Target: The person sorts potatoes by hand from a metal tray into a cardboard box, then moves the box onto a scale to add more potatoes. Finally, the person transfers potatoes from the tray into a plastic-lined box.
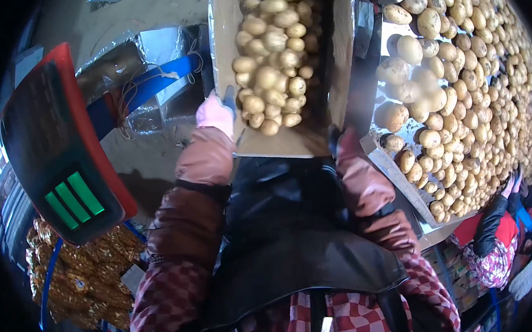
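A cardboard box (283, 145) stands in front of me, part filled with pale potatoes (272, 62) heaped towards its left side. My left hand (215, 113), in a pink glove with dark fingers, grips the box's left wall near the front corner. At the front right corner my right hand (345, 141) holds the box. That hand is blurred, and its fingers are partly hidden by the wall.
To the right, a metal-edged sorting table (398, 182) bears many loose potatoes. A scale display (64, 154) with a red frame stands left on a blue post (145, 85). Filled net sacks (87, 274) are lower left. Another person's sleeve (489, 228) shows lower right.
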Motion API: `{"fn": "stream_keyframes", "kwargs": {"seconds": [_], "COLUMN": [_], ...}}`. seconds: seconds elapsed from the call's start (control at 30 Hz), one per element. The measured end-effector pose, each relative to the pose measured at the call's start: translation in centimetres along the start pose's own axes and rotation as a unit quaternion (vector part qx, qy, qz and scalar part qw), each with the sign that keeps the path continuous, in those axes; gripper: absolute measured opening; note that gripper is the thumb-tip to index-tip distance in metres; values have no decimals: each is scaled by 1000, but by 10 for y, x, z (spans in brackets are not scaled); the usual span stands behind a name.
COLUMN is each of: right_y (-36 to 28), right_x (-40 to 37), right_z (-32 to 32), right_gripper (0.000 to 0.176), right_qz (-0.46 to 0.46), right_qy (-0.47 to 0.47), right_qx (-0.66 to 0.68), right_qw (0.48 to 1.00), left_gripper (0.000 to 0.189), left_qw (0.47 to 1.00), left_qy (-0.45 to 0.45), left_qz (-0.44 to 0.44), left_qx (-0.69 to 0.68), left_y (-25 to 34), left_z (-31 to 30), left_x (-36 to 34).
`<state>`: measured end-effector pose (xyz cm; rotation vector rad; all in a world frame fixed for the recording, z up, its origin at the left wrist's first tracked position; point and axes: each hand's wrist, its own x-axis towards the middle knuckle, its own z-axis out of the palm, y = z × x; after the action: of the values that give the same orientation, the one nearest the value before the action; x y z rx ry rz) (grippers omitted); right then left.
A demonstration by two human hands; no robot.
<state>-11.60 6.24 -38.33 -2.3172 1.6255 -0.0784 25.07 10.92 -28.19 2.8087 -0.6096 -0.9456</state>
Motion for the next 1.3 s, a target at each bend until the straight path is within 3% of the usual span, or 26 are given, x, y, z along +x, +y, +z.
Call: {"fn": "stream_keyframes", "kwargs": {"seconds": [0.07,0.13,0.17,0.27,0.3,0.37,0.43,0.47,0.5,0.57,0.6,0.67,0.73,0.87,1.03,1.2,1.3], "right_y": [13,27,18,81,93,56,29,20,12,2,-3,-5,-7,-5,-9,-12,-15], "right_x": [22,16,23,-14,-24,-6,8,10,14,19,21,21,23,21,23,27,24], "right_z": [23,23,2,101,121,69,30,2,-14,-32,-43,-56,-64,-71,-78,-81,-84], "right_gripper": [34,32,33,34,32,32,32,32,32,33,33,33,34,35,37,40,41], "right_qz": [38,58,68,146,101,97,90,93,94,96,96,100,100,103,107,96,92], "right_qy": [69,95,40,4,24,13,-9,-25,-41,-60,-74,-91,-108,-134,-152,-160,-162], "right_qx": [114,171,155,177,135,158,170,175,179,182,187,194,199,213,222,223,223], "right_qw": [990,979,985,973,985,983,981,980,979,977,975,972,969,962,957,957,957], "left_gripper": [45,47,47,49,49,49,55,55,60,68,69,82,119,114,95,74,63], "left_qw": [999,1000,1000,999,999,999,971,971,962,955,970,991,998,995,981,974,956], "left_qy": [0,-18,-19,0,-30,-52,170,170,120,60,54,-115,-26,-59,44,32,-73], "left_qz": [6,13,14,31,13,-8,170,169,180,203,218,-69,-58,-64,135,224,270], "left_qx": [-36,11,16,-7,-2,6,-15,-10,-168,-210,-95,20,-11,-40,-136,-26,92], "left_y": [7,7,7,13,17,18,11,11,15,46,74,103,87,116,119,213,201], "left_z": [5,9,10,7,1,-4,-4,0,7,12,12,42,94,77,87,79,94], "left_x": [1,-1,-4,-5,-5,-9,-25,-35,-48,-82,-96,-80,-46,-17,16,71,45]}}
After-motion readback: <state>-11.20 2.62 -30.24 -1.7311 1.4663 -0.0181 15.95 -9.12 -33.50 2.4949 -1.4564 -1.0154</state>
